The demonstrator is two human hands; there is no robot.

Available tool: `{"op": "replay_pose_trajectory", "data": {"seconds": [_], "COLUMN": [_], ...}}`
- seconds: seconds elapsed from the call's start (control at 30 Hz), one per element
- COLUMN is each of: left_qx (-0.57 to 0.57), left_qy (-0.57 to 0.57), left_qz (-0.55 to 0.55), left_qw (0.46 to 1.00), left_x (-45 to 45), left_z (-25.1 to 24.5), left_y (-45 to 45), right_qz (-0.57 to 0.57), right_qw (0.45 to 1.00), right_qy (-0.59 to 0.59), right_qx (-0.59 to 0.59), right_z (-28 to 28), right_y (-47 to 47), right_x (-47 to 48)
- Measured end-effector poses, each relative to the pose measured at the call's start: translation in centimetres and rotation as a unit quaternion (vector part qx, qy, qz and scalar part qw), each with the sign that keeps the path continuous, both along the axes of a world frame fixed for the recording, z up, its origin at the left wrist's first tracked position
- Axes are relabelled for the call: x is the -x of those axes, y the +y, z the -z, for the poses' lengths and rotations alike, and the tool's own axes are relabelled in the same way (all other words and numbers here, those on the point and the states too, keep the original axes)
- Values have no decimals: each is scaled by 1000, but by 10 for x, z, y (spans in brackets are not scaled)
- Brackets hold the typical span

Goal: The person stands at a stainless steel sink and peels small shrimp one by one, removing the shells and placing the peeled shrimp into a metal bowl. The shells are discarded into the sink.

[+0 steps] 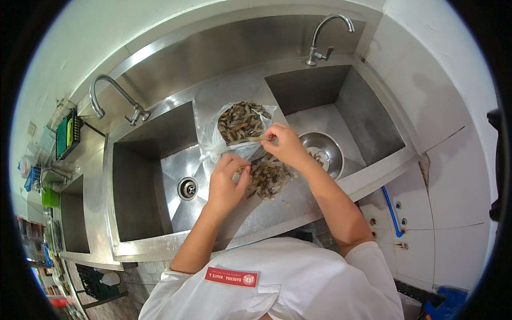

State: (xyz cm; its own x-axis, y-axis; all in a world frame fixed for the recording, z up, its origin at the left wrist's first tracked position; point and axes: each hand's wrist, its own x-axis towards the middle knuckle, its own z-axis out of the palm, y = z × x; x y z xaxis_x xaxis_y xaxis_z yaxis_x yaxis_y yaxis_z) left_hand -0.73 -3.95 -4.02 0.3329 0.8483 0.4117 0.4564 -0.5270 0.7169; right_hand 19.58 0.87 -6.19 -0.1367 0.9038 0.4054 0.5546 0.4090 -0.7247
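Grey-brown shrimp (241,120) fill an open clear plastic bag on the steel counter between two sink basins. My right hand (283,143) is at the bag's right edge, its fingertips pinched on a single shrimp (256,139). Lower left, my left hand (229,179) has thumb and fingers close together beside a loose pile of shrimp shells and heads (269,178); whether it holds a piece cannot be told. A round steel bowl (339,157) in the right basin contains several pale pieces, partly hidden by my right forearm.
The left basin (140,192) has a drain (187,189). Curved faucets stand behind the left (120,90) and right (315,44) basins. A black basket with sponges (69,132) and a green container (50,197) are at the far left. A tiled wall (448,176) borders the right side.
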Motion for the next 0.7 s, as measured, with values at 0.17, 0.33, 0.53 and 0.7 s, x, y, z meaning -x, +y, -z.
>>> {"op": "replay_pose_trajectory", "data": {"seconds": [0.17,0.33,0.53,0.7], "left_qx": [-139,-138,-124,47], "left_qy": [60,136,86,-24], "left_qz": [-31,-12,27,62], "left_qw": [988,981,988,997], "left_x": [-10,-19,-27,-32], "left_z": [-8,-15,-18,-12], "left_y": [43,67,65,59], "right_qz": [6,-9,-41,7], "right_qw": [1000,993,922,863], "right_qy": [-11,85,339,451], "right_qx": [16,77,184,228], "right_z": [-6,-19,-30,-31], "right_y": [3,1,-19,-32], "right_x": [6,9,1,2]}}
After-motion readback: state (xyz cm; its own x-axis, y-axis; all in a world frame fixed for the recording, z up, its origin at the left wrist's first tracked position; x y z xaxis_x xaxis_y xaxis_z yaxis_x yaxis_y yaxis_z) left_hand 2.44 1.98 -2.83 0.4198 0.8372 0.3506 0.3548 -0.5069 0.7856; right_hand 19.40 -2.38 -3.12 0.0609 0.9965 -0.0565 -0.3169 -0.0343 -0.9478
